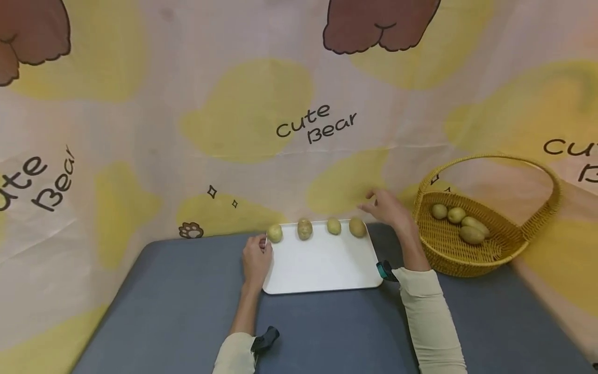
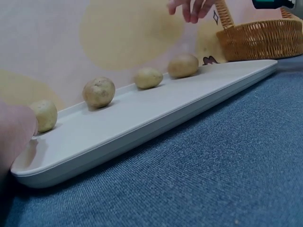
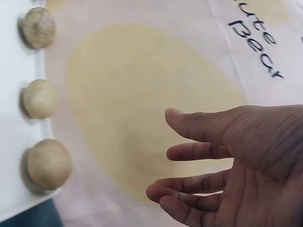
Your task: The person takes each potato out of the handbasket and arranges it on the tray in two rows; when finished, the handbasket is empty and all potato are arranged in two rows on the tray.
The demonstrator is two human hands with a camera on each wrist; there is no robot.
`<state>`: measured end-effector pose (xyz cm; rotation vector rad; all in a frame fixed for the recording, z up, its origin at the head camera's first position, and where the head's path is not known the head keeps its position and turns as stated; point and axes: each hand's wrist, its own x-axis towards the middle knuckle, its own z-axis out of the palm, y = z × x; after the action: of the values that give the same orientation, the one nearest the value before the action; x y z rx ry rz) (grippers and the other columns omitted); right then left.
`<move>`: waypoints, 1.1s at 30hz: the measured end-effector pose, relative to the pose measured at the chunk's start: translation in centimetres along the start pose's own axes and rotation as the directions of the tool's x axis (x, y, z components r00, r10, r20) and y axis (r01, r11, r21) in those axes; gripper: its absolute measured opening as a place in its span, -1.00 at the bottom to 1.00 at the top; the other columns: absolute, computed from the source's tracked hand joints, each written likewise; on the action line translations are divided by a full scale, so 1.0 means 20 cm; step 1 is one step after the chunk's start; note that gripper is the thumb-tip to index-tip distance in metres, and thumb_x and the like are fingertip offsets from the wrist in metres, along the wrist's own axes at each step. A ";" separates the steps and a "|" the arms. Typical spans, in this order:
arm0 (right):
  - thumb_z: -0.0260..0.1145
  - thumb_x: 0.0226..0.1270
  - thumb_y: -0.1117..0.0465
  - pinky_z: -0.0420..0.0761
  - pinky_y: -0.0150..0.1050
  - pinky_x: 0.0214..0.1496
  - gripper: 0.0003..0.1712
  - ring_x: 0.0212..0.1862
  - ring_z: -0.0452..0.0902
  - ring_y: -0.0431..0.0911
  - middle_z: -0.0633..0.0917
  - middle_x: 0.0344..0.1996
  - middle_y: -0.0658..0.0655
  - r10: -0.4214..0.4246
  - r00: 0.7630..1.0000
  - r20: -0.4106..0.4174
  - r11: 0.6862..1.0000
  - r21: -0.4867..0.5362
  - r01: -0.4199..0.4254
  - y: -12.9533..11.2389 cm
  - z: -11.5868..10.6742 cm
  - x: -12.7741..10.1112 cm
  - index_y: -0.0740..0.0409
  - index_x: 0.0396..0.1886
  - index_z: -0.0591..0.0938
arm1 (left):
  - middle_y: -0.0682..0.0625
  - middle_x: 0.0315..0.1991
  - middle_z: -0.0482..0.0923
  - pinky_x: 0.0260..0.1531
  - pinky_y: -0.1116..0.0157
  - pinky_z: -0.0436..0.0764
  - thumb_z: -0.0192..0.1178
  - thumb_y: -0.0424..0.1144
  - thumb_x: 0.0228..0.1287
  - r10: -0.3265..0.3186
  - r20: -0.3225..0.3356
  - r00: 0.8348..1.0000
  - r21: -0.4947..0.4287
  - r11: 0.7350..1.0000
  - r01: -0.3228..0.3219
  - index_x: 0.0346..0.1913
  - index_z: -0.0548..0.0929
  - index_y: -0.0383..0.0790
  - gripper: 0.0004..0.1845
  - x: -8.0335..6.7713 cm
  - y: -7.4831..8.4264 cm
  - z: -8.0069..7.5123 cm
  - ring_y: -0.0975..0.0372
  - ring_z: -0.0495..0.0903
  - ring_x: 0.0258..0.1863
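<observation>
A white tray [image 1: 322, 265] lies on the table with a row of potatoes along its far edge. The leftmost potato [image 1: 274, 233] sits in the corner by my left hand [image 1: 256, 261], which grips the tray's left rim with curled fingers. Farther right in the row are a speckled potato [image 1: 304, 229], a small potato [image 1: 334, 226] and a rounder potato [image 1: 357, 227] at the right corner. My right hand [image 1: 386, 208] hangs in the air past that corner, its fingers loosely bent and apart, holding nothing; the right wrist view shows the bare palm [image 3: 265, 165].
A yellow wicker basket [image 1: 460, 267] with a tall handle stands to the right, several potatoes [image 1: 472, 235] inside it. Behind the blue-grey table [image 1: 187, 301] hangs a printed cloth [image 1: 252, 114] with yellow patches and lettering.
</observation>
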<state>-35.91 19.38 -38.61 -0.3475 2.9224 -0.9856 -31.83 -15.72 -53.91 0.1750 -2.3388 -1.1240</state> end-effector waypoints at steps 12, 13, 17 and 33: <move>0.13 0.64 -0.08 0.65 0.03 -0.12 -0.41 -0.04 0.65 0.27 0.64 0.07 0.51 0.017 0.985 -0.172 0.998 0.057 -0.007 0.04 -0.28 -0.22 0.36 0.28 0.51 | -0.28 -0.17 0.67 -0.09 -0.03 0.66 0.21 -0.36 0.37 -0.019 0.004 1.000 0.009 1.000 0.019 0.05 0.74 -0.44 -0.71 0.01 -0.03 -0.02 -0.06 0.68 -0.21; 0.12 0.64 -0.10 0.64 0.02 -0.12 -0.40 -0.03 0.64 0.28 0.64 0.06 0.50 0.026 0.980 -0.196 0.999 0.052 -0.016 0.06 -0.30 -0.23 0.36 0.26 0.52 | -0.28 -0.17 0.67 -0.08 -0.03 0.66 0.21 -0.36 0.38 -0.019 0.006 1.000 0.005 1.000 0.019 0.06 0.74 -0.43 -0.71 0.01 -0.03 -0.03 -0.06 0.68 -0.20; 0.10 0.63 -0.15 0.57 -0.16 -0.22 -0.39 -0.11 0.63 0.21 0.66 -0.02 0.47 0.069 0.962 -0.264 0.997 0.050 -0.058 0.17 -0.36 -0.27 0.37 0.16 0.55 | -0.28 -0.16 0.68 -0.07 -0.03 0.67 0.20 -0.36 0.39 -0.019 0.007 1.000 -0.002 1.000 0.019 0.06 0.74 -0.43 -0.71 0.02 -0.03 -0.03 -0.06 0.69 -0.19; 0.02 0.60 0.04 0.53 0.35 0.14 -0.32 0.20 0.40 0.55 0.38 0.29 0.71 0.337 0.927 -0.164 0.942 0.060 -0.332 0.68 -0.28 -0.24 0.66 0.30 0.34 | -0.27 -0.18 0.70 -0.13 0.01 0.69 0.21 -0.39 0.37 -0.014 0.011 1.000 0.009 1.000 0.014 0.02 0.77 -0.42 -0.73 -0.01 -0.03 -0.03 -0.04 0.69 -0.23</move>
<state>-34.54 34.16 -42.52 0.2463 2.9652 -1.0493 -31.48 -16.45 -54.25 0.1895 -2.3563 -1.1237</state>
